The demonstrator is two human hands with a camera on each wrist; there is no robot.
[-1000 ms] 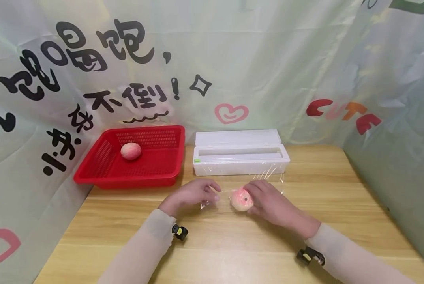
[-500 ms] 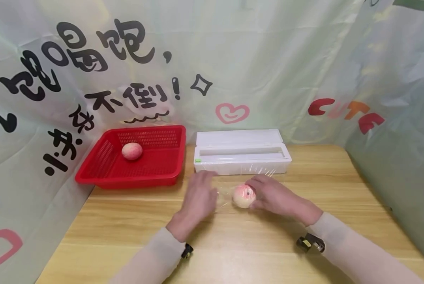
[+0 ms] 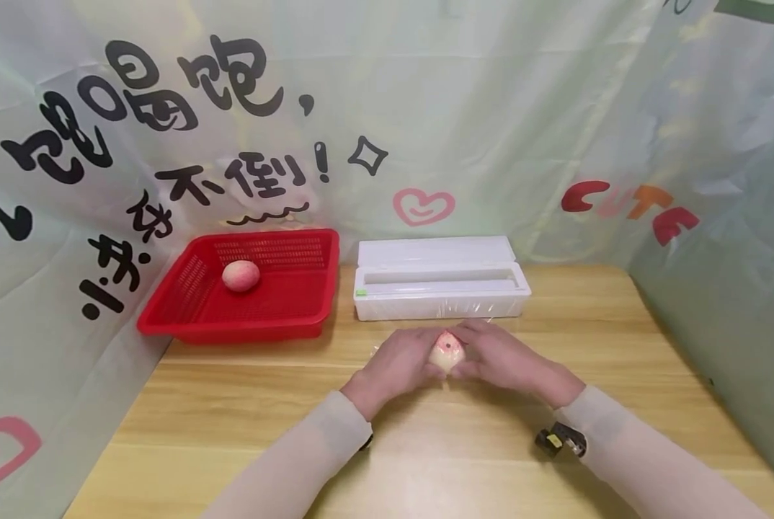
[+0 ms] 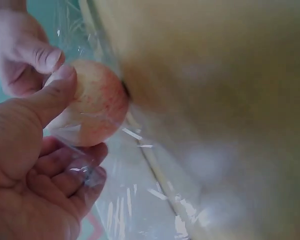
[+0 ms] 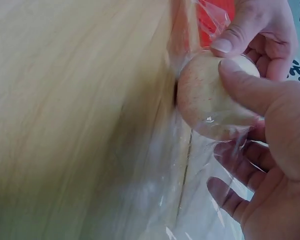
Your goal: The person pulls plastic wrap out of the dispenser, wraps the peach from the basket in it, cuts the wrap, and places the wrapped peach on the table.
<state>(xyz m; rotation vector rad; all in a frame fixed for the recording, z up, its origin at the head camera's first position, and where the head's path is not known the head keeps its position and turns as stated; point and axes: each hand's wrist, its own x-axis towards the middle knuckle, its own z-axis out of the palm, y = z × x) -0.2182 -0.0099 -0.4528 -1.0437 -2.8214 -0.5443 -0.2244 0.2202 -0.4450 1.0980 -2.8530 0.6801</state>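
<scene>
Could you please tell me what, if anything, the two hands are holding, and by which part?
The left hand and right hand grip the pinkish fruit by its opposite sides, thumbs on its near face, with clear film against it.

Held fruit (image 3: 448, 354), sides hidden by your left hand (image 3: 396, 362) and right hand (image 3: 509, 362). Your sleeves (image 3: 294, 455), cropped at head view's bottom.

There are two fruits (image 3: 448, 356) (image 3: 241, 276), two hands (image 3: 396, 362) (image 3: 510, 360), two sleeves (image 3: 303, 458) (image 3: 649, 454), two hearts (image 3: 396, 207) (image 3: 27, 438), one basket (image 3: 251, 333), one box (image 3: 439, 308) and one table (image 3: 588, 331).
</scene>
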